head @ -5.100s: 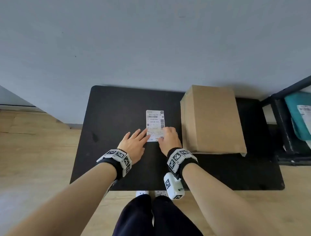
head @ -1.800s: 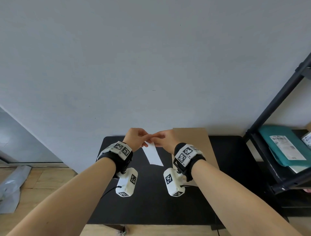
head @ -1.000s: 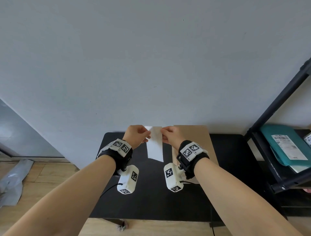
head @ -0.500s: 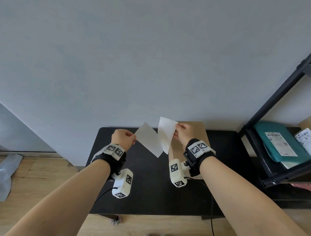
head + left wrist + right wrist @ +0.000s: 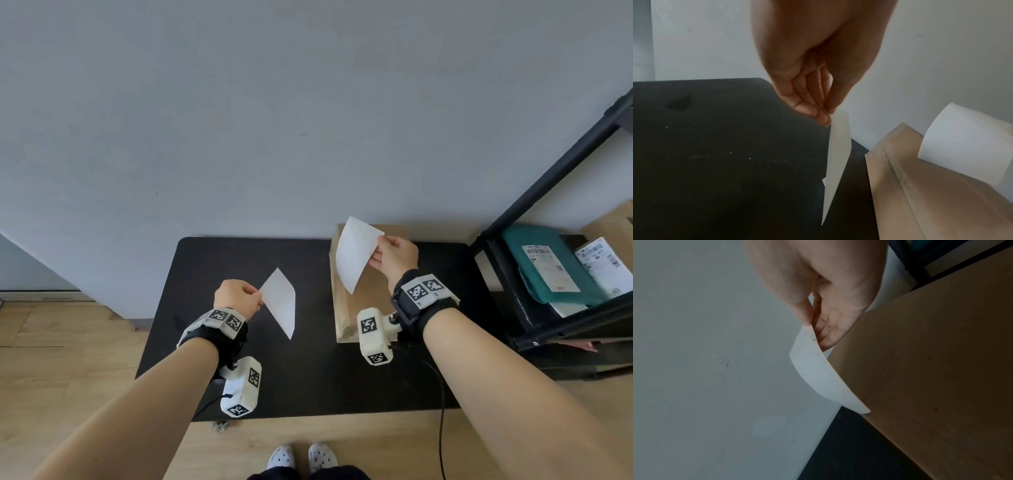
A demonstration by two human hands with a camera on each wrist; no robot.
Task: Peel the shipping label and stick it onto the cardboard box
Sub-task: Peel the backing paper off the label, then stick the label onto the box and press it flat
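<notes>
The sheet has come apart into two white pieces. My right hand (image 5: 376,253) pinches the curled shipping label (image 5: 354,255) by its edge, blank side towards me, above the far left part of the brown cardboard box (image 5: 371,296). In the right wrist view, thumb and fingers (image 5: 828,335) pinch the label (image 5: 818,373), which hangs beside the box (image 5: 941,369) without touching it. My left hand (image 5: 255,299) pinches the flat backing sheet (image 5: 282,308) over the black table (image 5: 308,377). The left wrist view shows that sheet (image 5: 838,154) edge-on below the fingertips (image 5: 824,116).
A grey wall stands right behind the table. A black shelf rack (image 5: 548,205) stands to the right of the table, holding a teal parcel (image 5: 541,260) and another labelled parcel (image 5: 603,263). Wooden floor lies left and in front.
The two hands pulled the white sheet apart into two pieces. My right hand carried its piece right over the box; my left hand moved its piece down and left.
</notes>
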